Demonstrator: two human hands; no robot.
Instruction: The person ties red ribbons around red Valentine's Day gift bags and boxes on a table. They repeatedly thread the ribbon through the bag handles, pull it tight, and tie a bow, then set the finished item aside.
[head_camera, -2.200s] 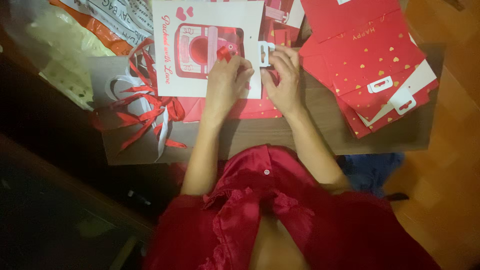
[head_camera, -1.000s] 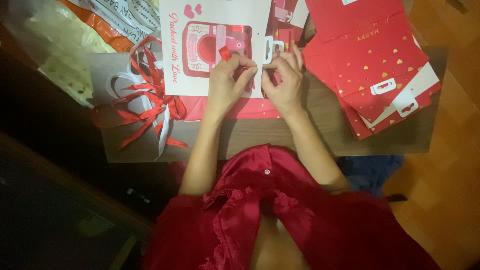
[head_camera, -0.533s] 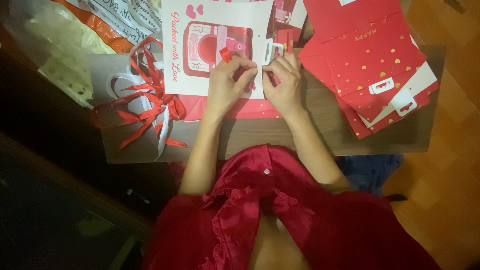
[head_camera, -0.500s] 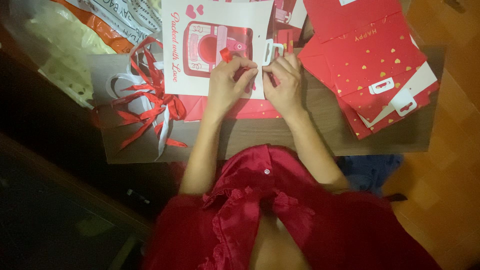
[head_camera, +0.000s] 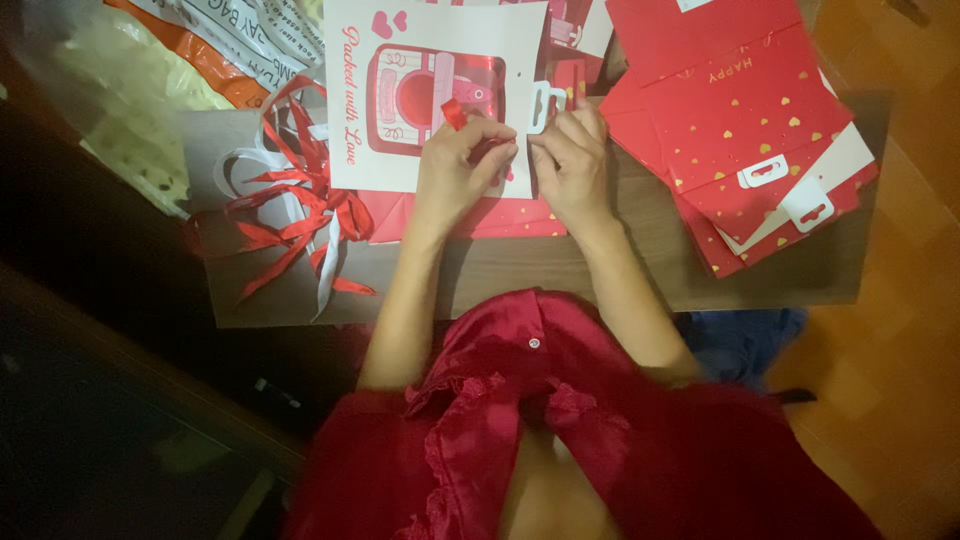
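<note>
Fingers (head_camera: 480, 135) of both hands pinch red ribbon (head_camera: 455, 112) between them

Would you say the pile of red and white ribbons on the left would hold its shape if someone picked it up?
Probably not. The ribbons lie in loose, curling loops, so they look floppy and light. The strands cross one another, so lifting one would likely drag others along. Their glossy surface suggests they might slip between fingers.

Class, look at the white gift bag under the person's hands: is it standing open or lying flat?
Lying flat. The white gift bag shows its whole printed face upward on the table, both hands pressing on its right edge.
</note>
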